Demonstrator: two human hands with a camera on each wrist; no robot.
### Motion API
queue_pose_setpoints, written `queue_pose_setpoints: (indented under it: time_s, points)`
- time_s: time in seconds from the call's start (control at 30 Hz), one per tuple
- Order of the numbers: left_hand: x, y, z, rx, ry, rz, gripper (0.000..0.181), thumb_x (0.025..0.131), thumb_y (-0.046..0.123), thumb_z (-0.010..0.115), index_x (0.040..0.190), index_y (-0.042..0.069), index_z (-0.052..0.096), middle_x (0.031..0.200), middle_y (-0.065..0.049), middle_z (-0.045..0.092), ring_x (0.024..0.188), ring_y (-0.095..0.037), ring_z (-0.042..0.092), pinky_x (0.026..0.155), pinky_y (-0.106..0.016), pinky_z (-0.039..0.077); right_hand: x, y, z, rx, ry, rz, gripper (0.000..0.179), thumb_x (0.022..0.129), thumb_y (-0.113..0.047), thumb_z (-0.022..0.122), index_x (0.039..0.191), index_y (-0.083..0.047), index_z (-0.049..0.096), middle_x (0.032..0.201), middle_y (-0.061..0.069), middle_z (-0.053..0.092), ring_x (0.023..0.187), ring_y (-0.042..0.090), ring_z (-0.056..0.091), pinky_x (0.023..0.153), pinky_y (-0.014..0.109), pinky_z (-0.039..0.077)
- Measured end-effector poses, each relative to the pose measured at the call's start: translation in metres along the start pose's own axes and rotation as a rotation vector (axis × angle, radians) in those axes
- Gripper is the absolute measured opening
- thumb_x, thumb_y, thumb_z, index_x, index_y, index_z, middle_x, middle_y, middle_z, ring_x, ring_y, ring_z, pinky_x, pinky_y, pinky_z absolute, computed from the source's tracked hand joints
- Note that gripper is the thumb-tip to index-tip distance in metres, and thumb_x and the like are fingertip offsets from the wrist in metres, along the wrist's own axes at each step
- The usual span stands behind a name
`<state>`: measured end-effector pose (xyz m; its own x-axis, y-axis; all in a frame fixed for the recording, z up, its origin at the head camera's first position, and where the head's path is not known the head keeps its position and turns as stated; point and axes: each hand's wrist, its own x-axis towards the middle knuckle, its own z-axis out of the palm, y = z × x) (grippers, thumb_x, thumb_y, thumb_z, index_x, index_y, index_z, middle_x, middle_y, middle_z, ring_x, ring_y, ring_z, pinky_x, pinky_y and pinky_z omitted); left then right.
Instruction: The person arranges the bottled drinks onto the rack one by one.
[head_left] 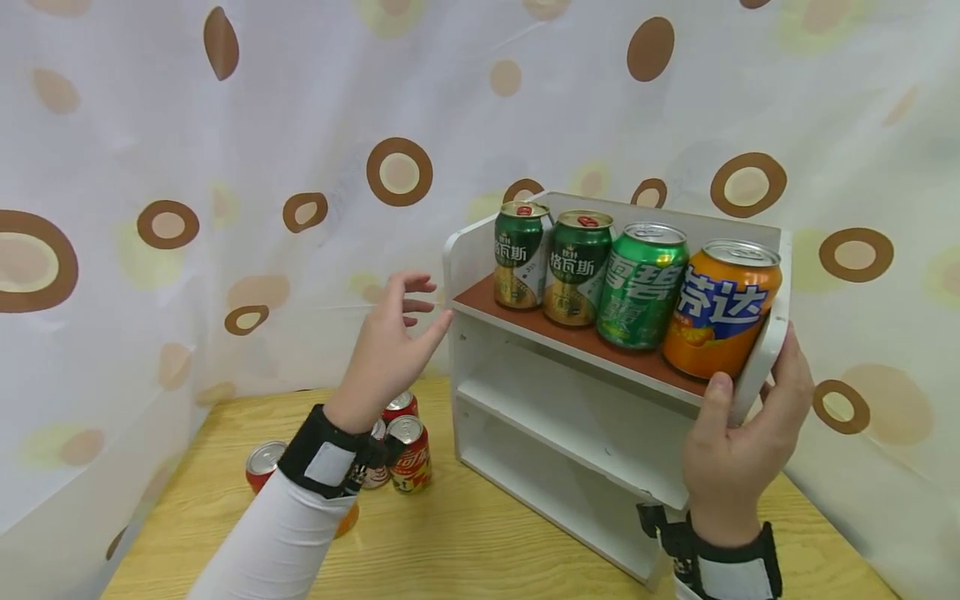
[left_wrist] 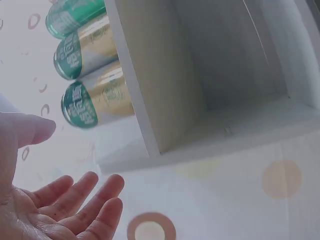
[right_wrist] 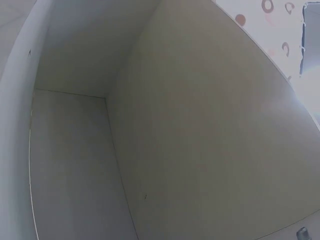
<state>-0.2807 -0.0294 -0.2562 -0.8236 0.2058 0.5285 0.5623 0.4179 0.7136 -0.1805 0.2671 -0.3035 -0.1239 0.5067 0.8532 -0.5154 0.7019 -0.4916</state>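
A white three-tier shelf rack [head_left: 540,400] stands on the wooden table. On its red-brown top board, four drink cans line up: two green-and-gold cans [head_left: 519,258], a green can [head_left: 641,287] and, at the right end, an orange can [head_left: 723,308]. My right hand [head_left: 750,442] grips the rack's right side panel, thumb in front and fingers behind. Just off the rack's left side hovers my left hand [head_left: 397,342], fingers spread and holding nothing. In the left wrist view, its fingertips [left_wrist: 112,187] are near the rack's corner [left_wrist: 155,150]. The right wrist view shows only a shelf compartment [right_wrist: 75,165].
To the left on the table [head_left: 420,550] stand several red cans [head_left: 412,462], partly behind the left forearm. Another red can [head_left: 264,462] is farther left. A bit of something orange [head_left: 347,521] shows beside the sleeve. A patterned curtain [head_left: 330,100] hangs behind.
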Motion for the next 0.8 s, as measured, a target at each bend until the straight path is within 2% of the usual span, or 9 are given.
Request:
queue_pose_setpoints:
  time_s: [0.2,0.43,0.63,0.8]
  points:
    - [-0.021,-0.031,-0.023,0.015,0.028,-0.065,0.053,0.100,0.019,0.067,0.145,0.004,0.043,0.136,-0.013,0.060,0.119,-0.032,0.065,0.103,-0.050,0.052,0.001,-0.010,0.000,-0.002,-0.004,-0.002,0.054,0.095,-0.008,0.052,0.145,0.008,0.046,0.148,0.020,0.052,0.134,0.016,0.049,0.112,0.022,0.041]
    - [-0.053,-0.060,-0.047,0.060,0.027,-0.189,0.050,0.103,0.022,0.064,0.144,0.002,0.044,0.138,-0.017,0.058,0.122,-0.035,0.062,0.106,-0.053,0.049,-0.002,0.009,0.000,0.005,0.009,-0.016,0.055,0.095,-0.015,0.053,0.147,0.002,0.048,0.149,0.012,0.054,0.132,0.020,0.051,0.110,0.023,0.042]
    - [-0.077,-0.084,-0.056,0.133,0.004,-0.287,0.050,0.103,0.024,0.063,0.143,0.000,0.044,0.139,-0.019,0.057,0.123,-0.038,0.061,0.105,-0.056,0.048,-0.001,0.012,0.000,0.002,0.014,-0.002,0.056,0.094,-0.014,0.052,0.148,0.000,0.048,0.148,0.010,0.054,0.132,0.019,0.051,0.111,0.024,0.041]
    - [-0.099,-0.104,-0.056,0.203,-0.031,-0.364,0.050,0.103,0.027,0.063,0.142,0.001,0.046,0.139,-0.020,0.056,0.122,-0.037,0.060,0.100,-0.053,0.053,-0.001,0.006,0.001,0.009,0.017,0.007,0.055,0.094,-0.014,0.052,0.147,0.001,0.048,0.148,0.012,0.054,0.131,0.019,0.050,0.112,0.024,0.041]
